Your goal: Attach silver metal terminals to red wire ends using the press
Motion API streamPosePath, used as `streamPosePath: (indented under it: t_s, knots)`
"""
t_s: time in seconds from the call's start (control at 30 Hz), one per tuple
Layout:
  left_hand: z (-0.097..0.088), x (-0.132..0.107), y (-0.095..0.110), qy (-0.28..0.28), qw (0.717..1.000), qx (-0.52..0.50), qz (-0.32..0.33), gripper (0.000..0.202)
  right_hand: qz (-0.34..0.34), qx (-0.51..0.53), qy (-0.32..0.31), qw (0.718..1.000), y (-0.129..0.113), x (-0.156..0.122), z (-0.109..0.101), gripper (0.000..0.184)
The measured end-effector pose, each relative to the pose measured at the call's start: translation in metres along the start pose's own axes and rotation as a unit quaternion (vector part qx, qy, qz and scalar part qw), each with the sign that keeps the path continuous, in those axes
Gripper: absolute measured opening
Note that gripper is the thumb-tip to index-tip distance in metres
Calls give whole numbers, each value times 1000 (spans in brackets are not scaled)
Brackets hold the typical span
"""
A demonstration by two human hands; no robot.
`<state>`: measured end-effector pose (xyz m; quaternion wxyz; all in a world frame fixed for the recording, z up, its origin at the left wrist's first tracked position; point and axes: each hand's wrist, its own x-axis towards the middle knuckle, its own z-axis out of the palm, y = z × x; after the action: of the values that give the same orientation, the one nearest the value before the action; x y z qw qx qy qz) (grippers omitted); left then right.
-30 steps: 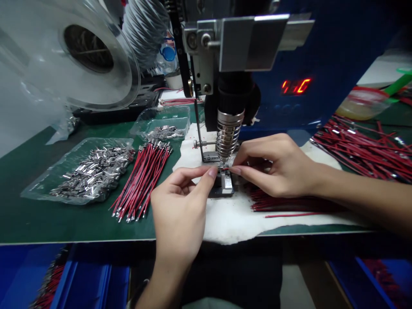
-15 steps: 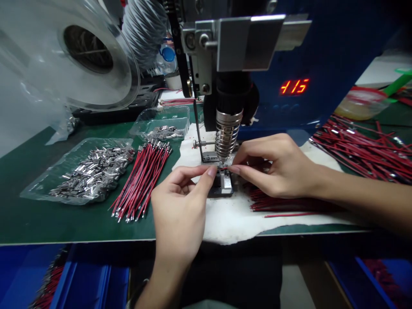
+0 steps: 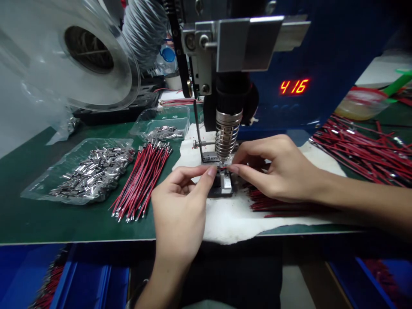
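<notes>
My left hand [image 3: 180, 206] is closed in a pinch at the left side of a small metal fixture [image 3: 225, 182] under the ribbed nozzle [image 3: 228, 131] of a blue machine [image 3: 322, 56]. From the right, my right hand [image 3: 277, 165] is pinched at the same spot. Between the two pinches a short red wire [image 3: 222, 169] lies across the fixture, mostly hidden by my fingertips. Both hands rest over a white cloth [image 3: 231, 214].
A bundle of red wires with metal ends [image 3: 143, 178] lies left of the cloth, beside a clear tray of metal terminals [image 3: 90, 171] and a smaller tray [image 3: 164, 128]. More red wires [image 3: 363, 150] pile at right. The red display [image 3: 293, 86] reads 416. Blue bins [image 3: 90, 283] sit below the table edge.
The machine's display has counted up to 416. Both hands stay pinched at the fixture, almost unmoved.
</notes>
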<state>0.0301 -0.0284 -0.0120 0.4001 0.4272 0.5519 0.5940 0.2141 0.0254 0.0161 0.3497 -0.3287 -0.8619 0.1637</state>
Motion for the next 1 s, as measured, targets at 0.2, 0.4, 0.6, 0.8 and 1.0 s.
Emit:
streamPosePath:
  t_s: [0.2, 0.4, 0.6, 0.8, 1.0]
  knots:
    - [1, 1, 1, 0, 1000, -4, 0, 21, 21, 5, -4, 1000, -2, -1, 0, 17]
    - [0, 0, 0, -5, 1000, -4, 3, 24, 34, 9, -3, 999, -2, -2, 0, 17]
    - [0, 0, 0, -3, 1000, -4, 2, 22, 28, 5, 1, 1000, -3, -1, 1, 17]
    - [-2, 0, -1, 1, 1000, 6, -2, 19, 25, 5, 2, 1000, -2, -2, 1, 17]
    - [-2, 0, -1, 0, 1000, 12, -4, 20, 23, -3, 4, 1000, -2, -2, 2, 17]
